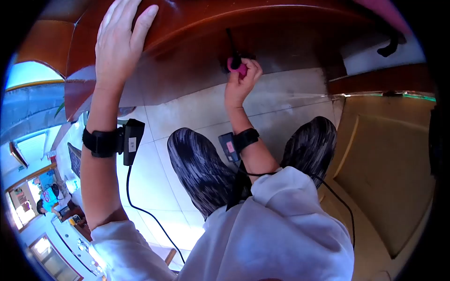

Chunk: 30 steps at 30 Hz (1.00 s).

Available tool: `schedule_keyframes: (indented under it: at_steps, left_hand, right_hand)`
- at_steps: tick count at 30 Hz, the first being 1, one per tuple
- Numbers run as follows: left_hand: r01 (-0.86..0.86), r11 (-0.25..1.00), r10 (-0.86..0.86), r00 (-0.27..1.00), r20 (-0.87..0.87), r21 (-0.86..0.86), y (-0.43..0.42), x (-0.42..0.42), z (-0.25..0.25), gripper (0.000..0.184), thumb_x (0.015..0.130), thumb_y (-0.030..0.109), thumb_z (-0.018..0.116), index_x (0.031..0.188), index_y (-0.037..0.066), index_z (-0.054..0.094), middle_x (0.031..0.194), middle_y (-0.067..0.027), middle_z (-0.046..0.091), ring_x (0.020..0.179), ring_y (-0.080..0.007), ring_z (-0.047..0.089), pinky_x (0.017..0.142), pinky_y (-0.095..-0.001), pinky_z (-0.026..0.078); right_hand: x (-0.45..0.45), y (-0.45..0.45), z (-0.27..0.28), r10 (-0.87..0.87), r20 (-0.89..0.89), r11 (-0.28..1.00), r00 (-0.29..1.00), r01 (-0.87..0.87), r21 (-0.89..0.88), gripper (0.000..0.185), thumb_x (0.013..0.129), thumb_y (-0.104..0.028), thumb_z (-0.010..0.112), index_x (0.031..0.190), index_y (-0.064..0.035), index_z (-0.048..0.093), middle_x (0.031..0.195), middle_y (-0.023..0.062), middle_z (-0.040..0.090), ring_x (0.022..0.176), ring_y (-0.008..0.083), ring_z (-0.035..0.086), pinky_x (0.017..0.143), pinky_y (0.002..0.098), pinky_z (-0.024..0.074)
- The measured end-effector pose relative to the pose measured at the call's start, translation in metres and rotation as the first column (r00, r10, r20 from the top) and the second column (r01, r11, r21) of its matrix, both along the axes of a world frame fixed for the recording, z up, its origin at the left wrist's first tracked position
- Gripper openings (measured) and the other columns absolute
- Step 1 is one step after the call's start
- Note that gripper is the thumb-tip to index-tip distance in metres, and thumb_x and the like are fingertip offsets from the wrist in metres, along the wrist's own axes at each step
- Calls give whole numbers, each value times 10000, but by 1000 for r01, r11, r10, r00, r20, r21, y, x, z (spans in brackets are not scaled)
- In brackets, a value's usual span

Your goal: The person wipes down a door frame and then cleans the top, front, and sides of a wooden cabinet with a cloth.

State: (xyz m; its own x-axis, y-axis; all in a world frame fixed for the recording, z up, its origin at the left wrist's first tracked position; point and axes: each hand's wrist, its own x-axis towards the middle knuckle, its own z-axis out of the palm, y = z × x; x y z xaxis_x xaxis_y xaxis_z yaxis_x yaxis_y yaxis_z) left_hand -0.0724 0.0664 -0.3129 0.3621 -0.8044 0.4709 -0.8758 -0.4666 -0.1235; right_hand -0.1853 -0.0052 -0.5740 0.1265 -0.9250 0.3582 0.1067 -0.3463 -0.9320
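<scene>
Past your knees (192, 154), the floor tiles (201, 103) give you room up to the brown wood (197, 21). At 12 o'clock your right hand (247, 75) is closed on the pink item (238, 69); at 11, your left hand (117, 49) lies open on the wood's edge.

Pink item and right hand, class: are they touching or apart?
Touching: the head view shows the right hand with thumb and fingers against the pink item.
</scene>
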Motion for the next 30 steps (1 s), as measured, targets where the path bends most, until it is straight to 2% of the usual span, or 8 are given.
schedule_keyframes:
  at_steps: [4, 6, 12, 18, 26, 28, 29, 30]
  left_hand:
    - [7, 999, -5, 999, 41, -38, 2, -1, -8, 404, 880, 246, 507, 1193, -9, 509, 1243, -186, 501, 1216, -316, 419, 1032, -371, 301]
    - [33, 995, -25, 996, 87, -90, 1, 1, -11, 410, 874, 253, 516, 1192, -6, 512, 1239, -185, 506, 1213, -314, 423, 1031, -372, 302]
    - [68, 990, -54, 992, 118, -123, 3, 7, -11, 409, 870, 262, 525, 1177, -8, 525, 1222, -188, 517, 1202, -314, 434, 1019, -374, 315]
    - [-18, 998, 22, 998, 66, -59, 8, 1, 0, 408, 875, 269, 516, 1176, -6, 524, 1221, -176, 522, 1198, -317, 436, 1019, -373, 313]
    - [-10, 995, 14, 999, 44, -96, 6, 20, -7, 373, 891, 238, 497, 1174, -4, 517, 1208, -207, 512, 1193, -321, 437, 1018, -364, 315]
    - [-33, 992, 39, 998, 45, -122, 3, 7, -11, 370, 893, 239, 495, 1174, 0, 518, 1208, -206, 512, 1196, -315, 435, 1020, -364, 311]
    - [-34, 992, 39, 999, 39, -119, 5, 9, -13, 370, 893, 239, 495, 1174, 0, 518, 1208, -206, 512, 1196, -315, 435, 1020, -364, 311]
    - [-8, 993, 13, 999, 48, -115, 7, 16, -15, 372, 893, 243, 496, 1174, 0, 519, 1210, -202, 512, 1198, -312, 434, 1021, -364, 310]
  right_hand:
    - [-11, -2, -89, 177, -88, 874, 980, -116, 472, 314, 740, 44, 600, 1024, -87, 574, 1061, 106, 450, 986, 239, 486, 849, 355, 434]
    - [-20, -16, -112, 280, 118, 715, 953, -289, 637, 294, 751, 30, 612, 1023, -76, 576, 1062, 99, 465, 962, 217, 502, 829, 343, 451]
    - [-16, -22, 76, 93, 115, 993, 989, -83, -89, 331, 710, 24, 621, 1019, -85, 577, 1106, 121, 442, 1032, 256, 465, 878, 332, 411]
    - [-8, -10, 27, 85, -42, 979, 996, -91, -185, 344, 704, -18, 664, 1026, -78, 559, 1090, 135, 437, 1022, 288, 459, 861, 351, 407]
    - [11, 9, -176, 196, -169, 851, 966, -82, 518, 333, 774, -77, 647, 1083, -10, 542, 1058, 171, 507, 931, 330, 538, 743, 371, 489]
    - [-2, 3, -185, 444, -210, 734, 871, -220, 642, 351, 776, -91, 636, 1099, 0, 532, 1044, 176, 538, 929, 324, 543, 737, 384, 504]
    - [-7, -5, -192, 663, -477, 683, 576, -207, 700, 373, 790, -103, 616, 1141, -24, 515, 1044, 168, 556, 890, 302, 556, 706, 396, 512]
    - [-15, -9, -198, 664, -478, 683, 576, -206, 701, 373, 790, -103, 616, 1141, -24, 515, 1044, 168, 556, 890, 302, 556, 706, 396, 512]
